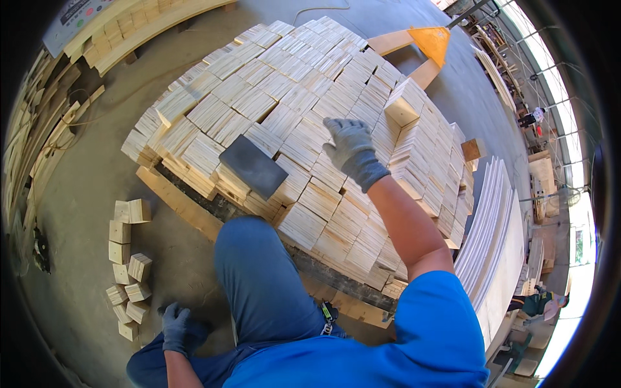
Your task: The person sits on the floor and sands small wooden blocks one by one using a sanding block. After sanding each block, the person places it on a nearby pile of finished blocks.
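Observation:
A broad stack of pale wooden blocks, packed in tight rows, fills the middle. My right hand, in a grey glove, reaches over its top, thumb apart from the fingers and nothing held. Whether it touches the blocks I cannot tell. On the stack's near left part lies a flat dark rectangular piece. Low at the left, beside my lower leg, my gloved left hand hangs with fingers apart and no object in it. Several loose wooden blocks stand on the floor near that hand.
Under the stack runs a wooden pallet edge, close to my raised knee. A yellow triangular pallet-jack part is at the far side. Pale boards stand at the right, long wood strips at the left. A person is at the far right.

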Demonstrator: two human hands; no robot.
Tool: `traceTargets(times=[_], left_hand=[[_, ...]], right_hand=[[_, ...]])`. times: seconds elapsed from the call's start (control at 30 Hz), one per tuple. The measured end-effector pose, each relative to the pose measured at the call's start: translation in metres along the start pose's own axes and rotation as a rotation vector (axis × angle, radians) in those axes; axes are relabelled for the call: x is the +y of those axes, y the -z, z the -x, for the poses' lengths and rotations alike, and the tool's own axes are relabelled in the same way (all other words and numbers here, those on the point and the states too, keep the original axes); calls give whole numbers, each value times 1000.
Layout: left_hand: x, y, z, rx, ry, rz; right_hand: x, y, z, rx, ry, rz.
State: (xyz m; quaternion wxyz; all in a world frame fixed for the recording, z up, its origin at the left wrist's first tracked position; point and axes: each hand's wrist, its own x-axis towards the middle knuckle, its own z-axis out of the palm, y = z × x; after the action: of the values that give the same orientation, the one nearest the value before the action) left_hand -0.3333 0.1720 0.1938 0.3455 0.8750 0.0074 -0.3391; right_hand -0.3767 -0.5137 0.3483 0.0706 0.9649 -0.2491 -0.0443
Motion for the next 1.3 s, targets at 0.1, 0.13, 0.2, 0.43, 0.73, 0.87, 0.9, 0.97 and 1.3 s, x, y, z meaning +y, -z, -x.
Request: traceTargets(times=[0.1, 0.13, 0.2, 0.43, 0.73, 0.87, 0.9, 0.97, 1.3], left_hand=[[-25, -3, 10, 30, -37, -2], [-39, -5, 11, 49, -78, -35], [-33, 1, 25, 111, -111, -106], [3, 30, 69, 29, 43, -58], [-24, 28, 57, 208, -26, -2], [-23, 50, 43, 249, 18, 57], [-19, 58, 41, 245, 27, 51], [-37, 58, 22, 328, -2, 63], [-6, 97, -106, 364, 39, -139]], right_hand=[[-30, 7, 14, 75, 122, -147], [-35, 2, 17, 145, 196, -218], [-48, -13, 19, 224, 313, -300], [-154, 25, 32, 149, 336, -756], [-338, 67, 63, -66, 529, -974], [-374, 29, 61, -256, 498, -1045], [-377, 10, 58, -294, 481, -1065], [-387, 3, 59, -365, 472, -1070], [-424, 17, 59, -364, 623, -808]])
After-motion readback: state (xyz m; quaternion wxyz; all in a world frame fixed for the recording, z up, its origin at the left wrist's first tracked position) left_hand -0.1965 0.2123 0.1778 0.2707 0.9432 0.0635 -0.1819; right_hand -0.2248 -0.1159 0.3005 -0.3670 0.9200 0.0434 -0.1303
